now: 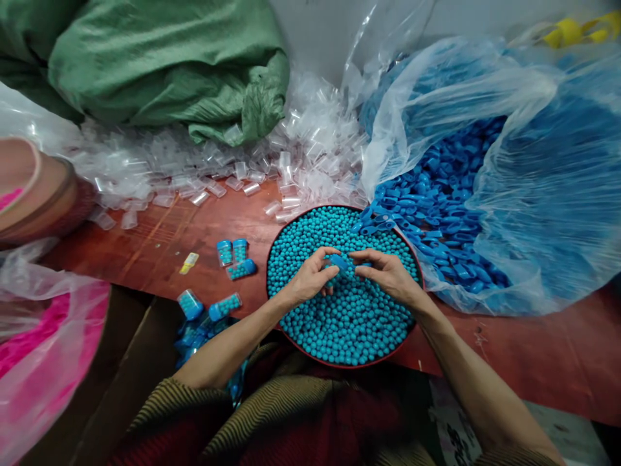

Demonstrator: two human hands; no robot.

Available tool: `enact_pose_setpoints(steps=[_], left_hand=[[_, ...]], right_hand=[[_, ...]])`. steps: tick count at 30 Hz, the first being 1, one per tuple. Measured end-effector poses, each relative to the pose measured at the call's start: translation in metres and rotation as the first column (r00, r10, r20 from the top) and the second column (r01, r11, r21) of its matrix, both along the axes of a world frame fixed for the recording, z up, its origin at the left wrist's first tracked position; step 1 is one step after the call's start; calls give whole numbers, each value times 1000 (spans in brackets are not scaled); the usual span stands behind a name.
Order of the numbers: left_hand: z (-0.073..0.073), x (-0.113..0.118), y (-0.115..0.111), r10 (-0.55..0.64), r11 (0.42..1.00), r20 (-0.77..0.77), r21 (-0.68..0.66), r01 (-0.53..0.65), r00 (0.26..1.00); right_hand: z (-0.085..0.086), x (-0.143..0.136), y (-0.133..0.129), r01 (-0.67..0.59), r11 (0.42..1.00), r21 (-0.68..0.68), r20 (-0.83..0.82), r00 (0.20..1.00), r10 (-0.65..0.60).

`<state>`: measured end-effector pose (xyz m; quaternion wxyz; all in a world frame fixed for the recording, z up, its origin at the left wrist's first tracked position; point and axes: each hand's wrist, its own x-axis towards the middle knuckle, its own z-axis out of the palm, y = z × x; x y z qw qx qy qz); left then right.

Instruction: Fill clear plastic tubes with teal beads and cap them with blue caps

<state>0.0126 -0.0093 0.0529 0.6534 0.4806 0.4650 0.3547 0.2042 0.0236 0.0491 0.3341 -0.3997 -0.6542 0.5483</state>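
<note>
Pinching a small blue plastic piece [339, 261] in my left grip [313, 276] above round turquoise beads [347, 330], I judge it light, stiff, slick, best taken by its edges; my right grip [387, 272] curls beside it, hold unclear.

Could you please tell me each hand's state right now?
Left hand: closed, holding a blue piece.
Right hand: curled; its hold cannot be told.

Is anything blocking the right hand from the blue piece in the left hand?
Nothing visible: the right hand is close beside the blue piece in the left hand, and the turquoise beads lie below.
</note>
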Motion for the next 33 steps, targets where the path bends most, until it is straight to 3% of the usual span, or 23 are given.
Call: enact_pose_setpoints(steps=[3, 7, 13, 18, 23, 26, 30, 33], left_hand=[[1, -2, 0, -46, 999, -46, 27, 48, 998], [3, -3, -1, -49, 997, -63, 49, 52, 997], [0, -12, -6, -92, 996, 72, 9, 92, 993], [-4, -12, -9, -41, 999, 35, 29, 40, 999], [-1, -3, -12, -62, 994, -58, 88, 66, 996], [0, 2, -12, -2, 988, -75, 155, 14, 997], [4, 6, -12, 76, 974, -50, 216, -63, 996], [11, 8, -12, 96, 969, -22, 231, -88, 995]], right_hand=[[2, -7, 0, 105, 980, -168, -118, 985, -126], [9, -17, 0, 210, 952, -223, -158, 956, -248], [20, -2, 8, -26, 929, -368, -58, 998, 4], [13, -1, 7, 28, 916, -401, -20, 999, -39], [7, -15, -4, 162, 969, -188, 16, 987, -162], [14, -19, -14, 79, 993, 87, 199, 975, -95], [20, -24, -27, -165, 927, 337, 465, 885, -12], [17, -30, -34, -167, 881, 442, 528, 843, -105]])
